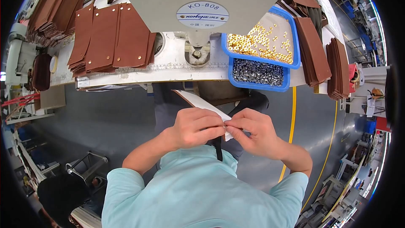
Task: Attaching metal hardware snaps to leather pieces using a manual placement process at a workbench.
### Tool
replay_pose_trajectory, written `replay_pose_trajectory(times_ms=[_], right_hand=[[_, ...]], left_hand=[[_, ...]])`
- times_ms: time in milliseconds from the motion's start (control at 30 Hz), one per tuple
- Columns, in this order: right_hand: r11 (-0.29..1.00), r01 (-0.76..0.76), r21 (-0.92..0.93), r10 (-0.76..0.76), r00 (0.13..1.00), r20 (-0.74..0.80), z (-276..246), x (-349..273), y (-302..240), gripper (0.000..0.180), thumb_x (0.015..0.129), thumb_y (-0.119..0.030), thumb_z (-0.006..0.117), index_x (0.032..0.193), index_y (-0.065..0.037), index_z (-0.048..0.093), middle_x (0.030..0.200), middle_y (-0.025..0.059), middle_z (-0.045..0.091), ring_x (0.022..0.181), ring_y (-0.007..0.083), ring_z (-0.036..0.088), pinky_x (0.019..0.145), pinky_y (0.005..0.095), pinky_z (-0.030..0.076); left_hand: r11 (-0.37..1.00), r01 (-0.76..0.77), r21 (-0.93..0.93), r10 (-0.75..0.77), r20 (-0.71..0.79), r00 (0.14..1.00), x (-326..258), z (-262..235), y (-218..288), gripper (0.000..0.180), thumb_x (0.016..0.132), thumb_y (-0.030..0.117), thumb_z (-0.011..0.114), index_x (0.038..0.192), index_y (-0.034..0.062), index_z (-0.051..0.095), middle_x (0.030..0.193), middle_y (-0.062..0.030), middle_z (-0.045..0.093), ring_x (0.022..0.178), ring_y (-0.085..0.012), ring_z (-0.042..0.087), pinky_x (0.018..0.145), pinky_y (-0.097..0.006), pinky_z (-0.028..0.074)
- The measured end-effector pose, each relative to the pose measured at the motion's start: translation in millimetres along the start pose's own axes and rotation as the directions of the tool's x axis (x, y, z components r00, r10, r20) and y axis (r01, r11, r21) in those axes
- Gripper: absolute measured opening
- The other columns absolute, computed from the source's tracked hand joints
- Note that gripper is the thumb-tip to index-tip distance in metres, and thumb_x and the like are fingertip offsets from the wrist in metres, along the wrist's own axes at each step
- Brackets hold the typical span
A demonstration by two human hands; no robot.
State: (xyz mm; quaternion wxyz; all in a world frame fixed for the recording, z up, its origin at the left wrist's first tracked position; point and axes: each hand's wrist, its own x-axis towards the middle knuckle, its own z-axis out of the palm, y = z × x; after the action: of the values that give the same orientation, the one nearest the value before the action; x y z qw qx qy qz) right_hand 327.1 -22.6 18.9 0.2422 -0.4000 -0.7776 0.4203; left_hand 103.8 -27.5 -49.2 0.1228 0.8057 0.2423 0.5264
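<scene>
In front of my chest, below the table edge, I hold a narrow brown panel (201, 103) with its white face up. My left hand (196, 126) is closed around its near part, thumb and fingers pinching the edge. My right hand (255, 131) pinches the same end, and its fingertips meet those of the left. What lies between the fingertips is too small to make out. The far end of the panel points up and left toward the table.
A grey press machine (168, 0) stands over the white table (177, 74). To its right, blue trays hold gold ring-shaped fittings (263, 44) and dark metal pieces (257, 72). Brown panels with studs (103, 36) lie left; further stacks (312, 50) lie right. A person (63, 198) is at lower left.
</scene>
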Motion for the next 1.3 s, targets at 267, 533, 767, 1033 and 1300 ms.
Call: replay_pose_trajectory(times_ms=[267, 533, 767, 1033, 1300], right_hand=[[0.952, 0.228, -0.203, -0.231, 0.973, 0.011, -4.4, 4.5, 5.9, 0.031, 0.072, -0.018, 0.092, 0.097, -0.007, 0.078, 0.093, 0.0053, 0.074, 0.079, 0.0211, 0.068, 0.070, 0.0329, 0.045], [0.928, 0.336, -0.158, -0.341, 0.940, -0.002, 0.9, 4.6, 31.4, 0.026, 0.073, -0.024, 0.091, 0.090, -0.010, 0.077, 0.084, -0.0001, 0.072, 0.076, 0.0164, 0.067, 0.067, 0.0326, 0.043], [0.881, 0.389, -0.269, -0.411, 0.911, -0.029, 5.5, 3.5, 32.8, 0.022, 0.069, -0.012, 0.087, 0.087, -0.011, 0.074, 0.084, -0.0020, 0.070, 0.073, 0.0150, 0.065, 0.065, 0.0323, 0.041], [0.809, 0.462, -0.364, -0.527, 0.844, -0.099, 11.7, 2.5, 37.1, 0.031, 0.057, -0.003, 0.074, 0.088, -0.010, 0.074, 0.084, 0.0005, 0.070, 0.064, 0.0168, 0.061, 0.062, 0.0331, 0.039], [0.992, -0.119, -0.052, 0.118, 0.993, -0.030, -58.7, 46.2, 42.3, 0.027, 0.085, -0.023, 0.083, 0.103, -0.004, 0.077, 0.096, 0.0123, 0.075, 0.086, 0.0239, 0.074, 0.076, 0.0364, 0.057]], left_hand=[[0.920, 0.349, -0.177, -0.345, 0.056, 0.937, 0.8, -0.6, 15.0, 0.026, 0.066, 0.003, 0.085, 0.090, 0.0102, 0.077, 0.086, -0.0020, 0.073, 0.069, -0.0197, 0.069, 0.056, -0.031, 0.055], [0.903, 0.414, -0.112, -0.398, 0.139, 0.907, 7.5, -5.1, 29.2, 0.027, 0.069, -0.002, 0.082, 0.093, 0.0093, 0.079, 0.085, -0.0031, 0.074, 0.069, -0.0192, 0.070, 0.056, -0.030, 0.055], [0.602, 0.740, -0.301, -0.703, 0.241, 0.669, 35.3, -8.0, 40.0, 0.033, 0.076, -0.001, 0.082, 0.109, 0.0011, 0.076, 0.089, -0.0089, 0.077, 0.077, -0.0238, 0.075, 0.069, -0.029, 0.061], [0.746, 0.656, -0.116, -0.563, 0.418, 0.713, 19.3, -5.6, 29.3, 0.054, 0.075, 0.014, 0.090, 0.123, -0.0007, 0.071, 0.103, -0.0135, 0.077, 0.086, -0.0242, 0.076, 0.075, -0.032, 0.062], [0.713, 0.699, 0.057, -0.664, 0.372, 0.648, 22.0, -9.5, 19.9, 0.055, 0.083, 0.007, 0.082, 0.135, 0.0062, 0.065, 0.096, -0.0127, 0.075, 0.081, -0.0252, 0.076, 0.072, -0.032, 0.059]])
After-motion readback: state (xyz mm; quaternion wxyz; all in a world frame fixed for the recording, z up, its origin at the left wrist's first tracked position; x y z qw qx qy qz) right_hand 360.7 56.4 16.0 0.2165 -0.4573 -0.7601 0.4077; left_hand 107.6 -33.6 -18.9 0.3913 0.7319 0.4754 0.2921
